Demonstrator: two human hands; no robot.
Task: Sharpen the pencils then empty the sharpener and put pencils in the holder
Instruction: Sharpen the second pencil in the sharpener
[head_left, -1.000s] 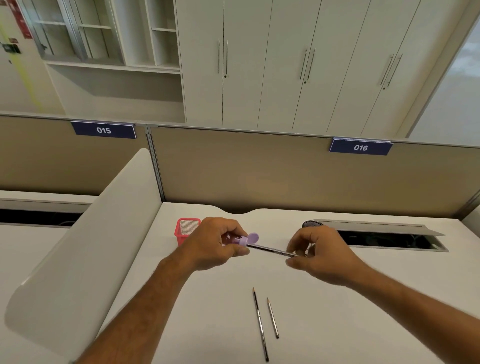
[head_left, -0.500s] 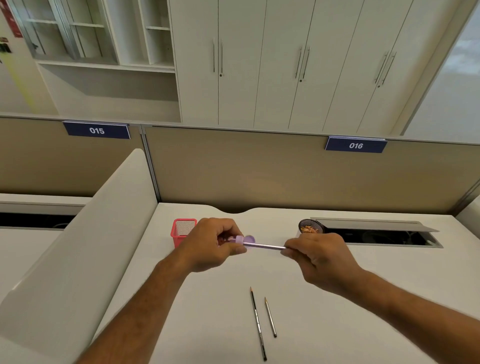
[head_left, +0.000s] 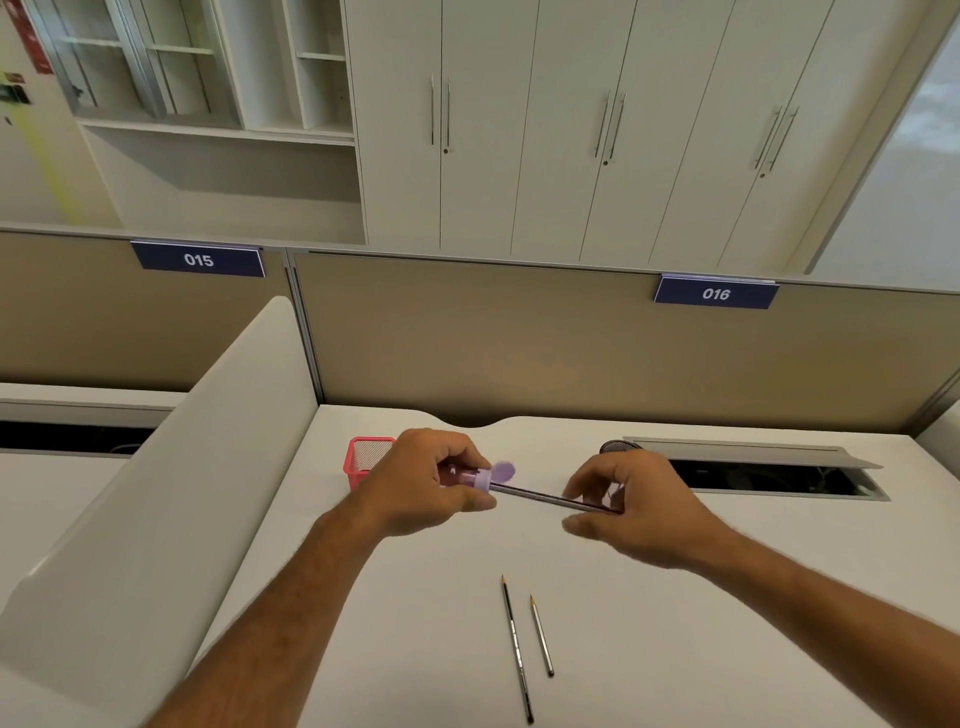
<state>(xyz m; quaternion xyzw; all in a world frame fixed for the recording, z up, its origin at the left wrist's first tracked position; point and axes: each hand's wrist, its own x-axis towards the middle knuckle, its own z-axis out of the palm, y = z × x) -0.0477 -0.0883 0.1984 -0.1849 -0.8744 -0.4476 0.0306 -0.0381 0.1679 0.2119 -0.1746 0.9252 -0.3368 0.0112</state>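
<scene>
Since a moment ago, your right hand (head_left: 644, 512) has rolled, its fingers loosening on the pencil (head_left: 553, 500). Above the white bench (head_left: 727, 597), your left hand (head_left: 421, 483) grips the purple sharpener (head_left: 488, 477), right of the red holder (head_left: 363, 460). You're mid-sharpening; re-pinch and twist next. Two pencils (head_left: 527, 652) lie nearer you.

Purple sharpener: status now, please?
Left hand grips purple plastic sharpener. Right hand pinches dark pencil inserted in it. Two pencils on white desk. Nothing blocking.
</scene>
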